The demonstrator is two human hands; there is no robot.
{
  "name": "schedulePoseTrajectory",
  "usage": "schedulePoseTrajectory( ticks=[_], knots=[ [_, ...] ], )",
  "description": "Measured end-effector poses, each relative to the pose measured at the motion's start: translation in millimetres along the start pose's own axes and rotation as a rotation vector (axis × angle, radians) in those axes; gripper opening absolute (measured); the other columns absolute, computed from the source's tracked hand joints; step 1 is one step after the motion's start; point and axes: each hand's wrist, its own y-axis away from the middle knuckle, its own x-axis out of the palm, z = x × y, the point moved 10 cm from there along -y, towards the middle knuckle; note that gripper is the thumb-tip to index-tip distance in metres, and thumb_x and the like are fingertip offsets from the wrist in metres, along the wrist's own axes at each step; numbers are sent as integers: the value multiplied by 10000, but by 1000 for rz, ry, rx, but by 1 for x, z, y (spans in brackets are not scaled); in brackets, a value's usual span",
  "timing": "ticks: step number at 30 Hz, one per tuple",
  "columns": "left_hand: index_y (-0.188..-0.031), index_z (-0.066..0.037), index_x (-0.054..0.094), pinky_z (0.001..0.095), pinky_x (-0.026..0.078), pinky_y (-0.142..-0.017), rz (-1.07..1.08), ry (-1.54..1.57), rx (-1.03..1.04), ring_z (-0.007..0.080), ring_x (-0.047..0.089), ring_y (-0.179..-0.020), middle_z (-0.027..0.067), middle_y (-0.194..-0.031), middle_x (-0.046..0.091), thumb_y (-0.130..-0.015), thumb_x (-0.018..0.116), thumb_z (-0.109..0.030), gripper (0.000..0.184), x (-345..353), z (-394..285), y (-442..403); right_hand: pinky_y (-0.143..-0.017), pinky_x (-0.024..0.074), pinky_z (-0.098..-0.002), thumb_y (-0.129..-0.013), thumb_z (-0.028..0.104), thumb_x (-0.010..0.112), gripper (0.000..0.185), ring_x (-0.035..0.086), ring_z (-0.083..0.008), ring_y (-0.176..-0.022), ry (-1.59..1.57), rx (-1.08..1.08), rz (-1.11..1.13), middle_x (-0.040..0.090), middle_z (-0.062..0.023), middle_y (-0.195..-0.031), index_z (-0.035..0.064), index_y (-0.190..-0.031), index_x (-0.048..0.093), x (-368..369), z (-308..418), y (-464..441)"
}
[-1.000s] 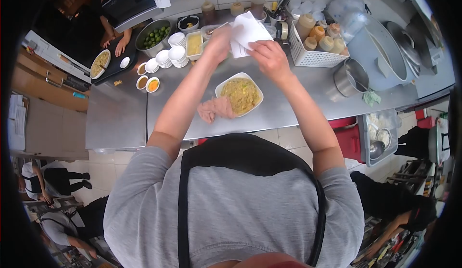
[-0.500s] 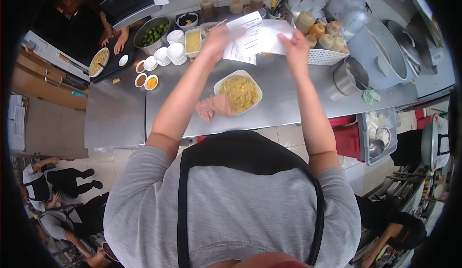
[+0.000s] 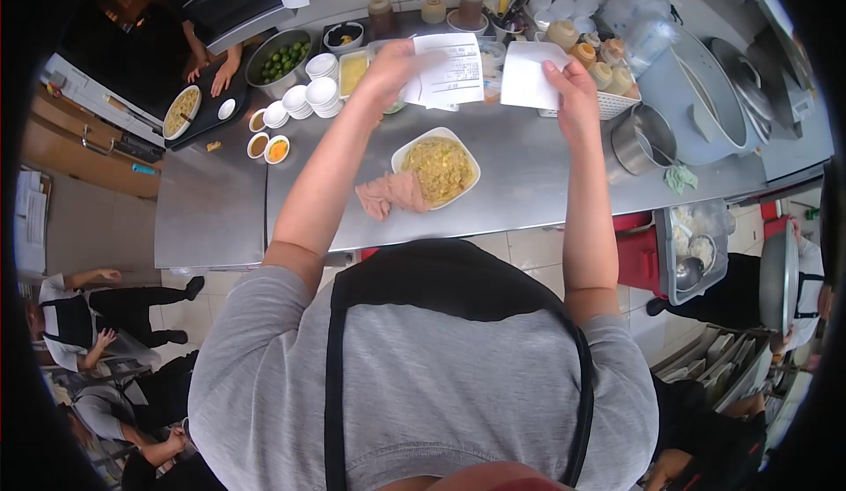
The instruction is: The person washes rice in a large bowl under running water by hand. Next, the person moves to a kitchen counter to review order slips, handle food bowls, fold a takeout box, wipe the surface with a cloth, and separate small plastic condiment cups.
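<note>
Printed paper slips (image 3: 448, 72) are pinched in my left hand (image 3: 388, 72), raised over the back of the steel counter (image 3: 330, 198). My right hand (image 3: 575, 94) is closed on the edge of a separate white slip (image 3: 529, 75), a short gap to the right of the others. Below and between my arms, a white bowl of fried rice (image 3: 437, 172) rests on the counter. A crumpled pinkish cloth (image 3: 392, 195) touches the bowl's left side.
Stacked white cups (image 3: 322, 96), sauce cups (image 3: 277, 149) and a pot of green limes (image 3: 278, 63) stand left. On the right are a basket of bottles (image 3: 608, 103) and a metal pot (image 3: 643, 141). A co-worker's hands (image 3: 225, 77) are beside a tray; other people stand behind.
The slips were together at first; now one is apart in my right hand, which has moved right. Background people have shifted. The bowl and cloth look unmoved.
</note>
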Motion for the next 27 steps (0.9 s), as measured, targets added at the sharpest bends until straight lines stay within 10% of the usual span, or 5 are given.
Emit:
schedulePoseTrajectory(
  ticks=[5, 12, 15, 22, 27],
  knots=[
    [-952, 17, 612, 255, 493, -703, 226, -327, 36, 120, 612, -760, 75, -880, 637, -789, 628, -145, 231, 16, 16, -19, -661, 436, -220, -773, 98, 636, 151, 556, -87, -735, 150, 260, 274, 615, -47, -848, -4, -875, 591, 42, -35, 4],
    [-998, 13, 596, 251, 484, -717, 110, 1, 65, 120, 606, -756, 64, -863, 632, -780, 614, -73, 235, 15, 6, -3, -721, 457, -250, -758, 61, 632, 227, 571, -121, -759, -148, 130, 43, 611, -73, -888, -39, -954, 576, 22, -16, -2],
    [-1273, -62, 382, 283, 491, -760, 1, 233, 266, 155, 598, -847, 111, -951, 605, -756, 574, 65, 566, 2, -15, 11, -805, 454, -296, -771, 43, 607, 285, 576, -155, -854, -265, 113, -60, 595, -88, -942, -37, -1032, 523, 7, -19, 4],
    [-1332, -107, 292, 263, 494, -703, 71, 185, 255, 154, 608, -815, 134, -902, 618, -737, 556, 79, 677, 3, -13, 7, -809, 455, -310, -768, 45, 611, 307, 573, -169, -896, -405, 283, 57, 592, -80, -942, 20, -1057, 507, 15, -57, 23],
    [-1309, -92, 329, 253, 500, -676, 367, -253, 100, 135, 611, -790, 118, -878, 626, -730, 561, 71, 645, 33, -18, 3, -616, 446, -196, -704, 14, 655, 166, 570, -76, -669, 202, 259, 396, 632, -54, -835, 4, -869, 637, 58, -61, 34]
  ],
)
